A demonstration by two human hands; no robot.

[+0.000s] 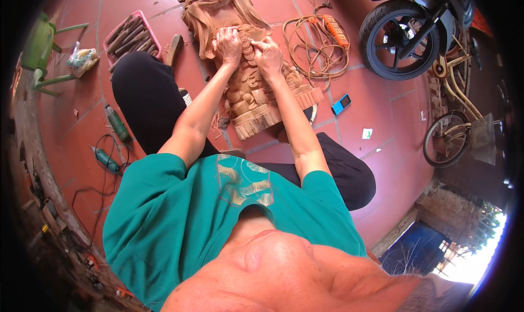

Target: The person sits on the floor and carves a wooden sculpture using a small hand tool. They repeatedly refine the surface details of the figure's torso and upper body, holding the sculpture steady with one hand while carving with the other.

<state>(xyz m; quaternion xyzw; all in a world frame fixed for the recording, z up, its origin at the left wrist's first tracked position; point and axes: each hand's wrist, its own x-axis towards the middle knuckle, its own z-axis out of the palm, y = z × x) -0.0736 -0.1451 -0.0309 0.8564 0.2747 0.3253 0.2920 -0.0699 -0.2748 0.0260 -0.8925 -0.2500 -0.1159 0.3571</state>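
Note:
A carved wooden sculpture point(248, 102) lies on the floor between my legs, its flat base toward me and its draped, robe-like part pointing away. My left hand point(227, 47) rests on the carved surface with its fingers stretched out. Just to its right, my right hand point(268, 57) is closed, with fingertips bent against a row of round, overlapping carved discs point(246, 45). Whatever those fingers may pinch is too small or hidden to make out.
Left of the carving, a pink basket point(156, 39) holds several chisel-like tools, with a wooden mallet point(174, 50) alongside. Two green power tools point(116, 123) lie farther left. Rightward are an orange power strip point(334, 31) with coiled cord, a blue phone point(341, 104) and a motorbike wheel point(399, 39).

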